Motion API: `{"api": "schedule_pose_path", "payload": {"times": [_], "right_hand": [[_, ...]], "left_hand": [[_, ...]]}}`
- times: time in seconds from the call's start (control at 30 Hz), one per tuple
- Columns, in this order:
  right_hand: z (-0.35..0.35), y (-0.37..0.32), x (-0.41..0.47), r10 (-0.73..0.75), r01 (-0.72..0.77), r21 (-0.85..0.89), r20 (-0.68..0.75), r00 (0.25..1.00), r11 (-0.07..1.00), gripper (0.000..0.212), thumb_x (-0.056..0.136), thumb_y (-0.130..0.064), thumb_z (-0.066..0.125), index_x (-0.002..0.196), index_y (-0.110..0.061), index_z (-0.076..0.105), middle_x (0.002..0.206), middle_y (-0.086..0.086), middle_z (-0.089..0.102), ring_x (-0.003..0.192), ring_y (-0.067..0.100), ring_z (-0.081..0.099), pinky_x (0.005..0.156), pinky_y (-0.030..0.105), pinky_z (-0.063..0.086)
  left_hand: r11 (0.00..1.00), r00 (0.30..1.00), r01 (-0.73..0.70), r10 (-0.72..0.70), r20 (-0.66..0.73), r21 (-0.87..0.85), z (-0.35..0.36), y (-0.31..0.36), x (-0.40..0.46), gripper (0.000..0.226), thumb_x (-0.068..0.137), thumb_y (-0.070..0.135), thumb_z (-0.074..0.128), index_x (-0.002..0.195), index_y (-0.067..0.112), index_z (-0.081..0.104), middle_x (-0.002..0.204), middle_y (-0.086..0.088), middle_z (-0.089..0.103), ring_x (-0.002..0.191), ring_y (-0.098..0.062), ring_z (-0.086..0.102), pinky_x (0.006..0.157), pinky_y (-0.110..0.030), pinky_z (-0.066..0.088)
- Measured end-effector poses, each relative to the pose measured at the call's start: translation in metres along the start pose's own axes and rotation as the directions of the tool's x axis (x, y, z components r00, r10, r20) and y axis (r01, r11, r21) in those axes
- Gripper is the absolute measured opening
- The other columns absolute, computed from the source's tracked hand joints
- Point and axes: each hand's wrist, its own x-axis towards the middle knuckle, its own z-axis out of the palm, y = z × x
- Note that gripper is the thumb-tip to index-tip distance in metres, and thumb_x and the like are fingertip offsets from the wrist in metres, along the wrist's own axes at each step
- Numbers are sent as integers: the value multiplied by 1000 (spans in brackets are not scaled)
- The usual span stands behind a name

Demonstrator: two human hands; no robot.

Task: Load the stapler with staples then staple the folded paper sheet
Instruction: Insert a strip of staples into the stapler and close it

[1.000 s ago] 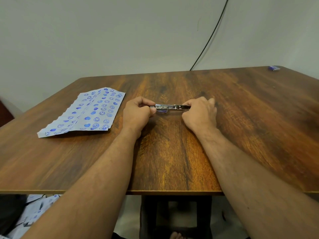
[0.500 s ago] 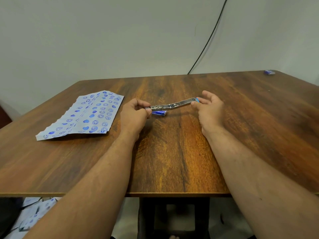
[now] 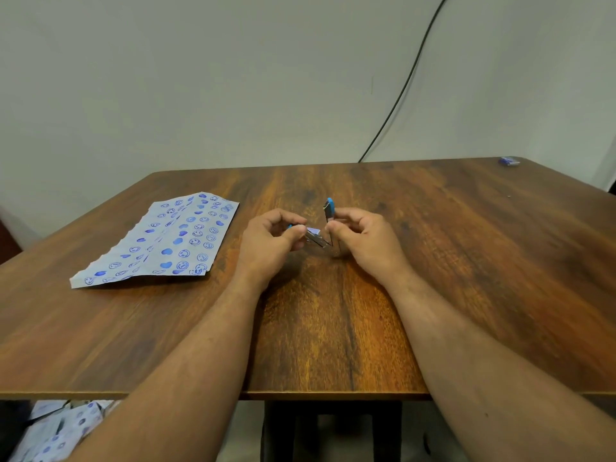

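A small metal stapler point(image 3: 325, 228) with blue ends stands open in a V at the middle of the wooden table point(image 3: 433, 261). My left hand point(image 3: 271, 243) pinches its lower arm at the left end. My right hand point(image 3: 365, 241) grips the raised upper arm, whose blue tip points up. A small blue staple box point(image 3: 313, 232) lies just behind the stapler between my hands. The folded paper sheet point(image 3: 163, 238), white with blue smileys and hearts, lies flat to the left, apart from my hands.
A second small blue box point(image 3: 509, 161) sits at the table's far right corner. A black cable point(image 3: 400, 91) runs down the wall behind the table. More patterned paper point(image 3: 56, 428) lies on the floor at lower left.
The stapler lay nearly flat between my hands; its upper arm has swung up to near vertical, and my right hand has closed on it after being open.
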Motion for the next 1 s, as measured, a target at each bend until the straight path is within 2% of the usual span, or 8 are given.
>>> {"api": "schedule_pose_path", "payload": {"times": [0.1,0.23,0.37,0.47,0.57,0.73,0.87,1.0], "right_hand": [[5,-3,-2,-65,72,-111,67,996,991,45,89,-20,73,133,-23,65,113,-12,74,96,-7,66,90,17,53],[6,-2,-3,-67,90,-180,128,989,980,76,76,-34,85,144,-23,54,122,-7,70,107,4,65,95,23,51],[8,-3,-3,-82,116,-244,144,986,963,73,87,-38,75,150,-20,44,136,1,61,122,14,58,104,36,48],[6,-6,-5,-62,84,-244,95,994,966,69,94,-30,69,153,-21,34,147,4,49,128,12,50,107,30,41],[5,-5,-4,-40,50,-251,45,998,967,69,94,-29,68,152,-23,32,145,5,51,127,15,52,108,34,44],[11,-3,-1,-18,48,-323,96,995,945,88,88,-59,64,158,-21,27,155,5,45,141,22,44,110,38,41],[9,-6,-4,-72,92,-285,80,994,954,92,81,-68,62,156,-22,32,149,5,52,135,20,49,97,26,38],[7,-11,-7,-100,124,-353,85,991,927,100,73,-81,46,154,-22,35,145,6,57,130,22,55,98,33,45]], "left_hand": [[999,999,-21,20,42,29,1,0,0,9,91,10,72,94,17,77,95,-7,77,85,-16,75,75,-29,61],[997,998,-6,10,55,-74,1,3,-2,17,88,6,74,104,12,73,93,-12,79,84,-20,77,76,-32,62],[989,994,42,-27,107,-144,1,7,-3,30,82,2,79,108,6,64,90,-11,79,83,-20,77,73,-31,63],[999,997,22,-20,69,-28,1,2,1,32,80,20,83,108,17,68,94,-1,80,91,-15,77,87,-41,61],[984,998,-16,27,-57,177,4,-3,4,28,85,45,74,109,32,68,93,9,78,88,-8,75,89,-44,60],[913,986,-65,120,-114,402,9,-7,7,4,98,41,59,99,40,63,85,14,74,83,-3,72,84,-40,61],[904,979,-41,121,-163,427,8,-11,10,7,101,43,53,98,42,60,87,11,74,84,-9,71,83,-42,61],[899,980,-21,104,-167,438,7,-12,11,17,101,43,52,105,34,65,88,9,74,82,-13,71,82,-43,60]]}}
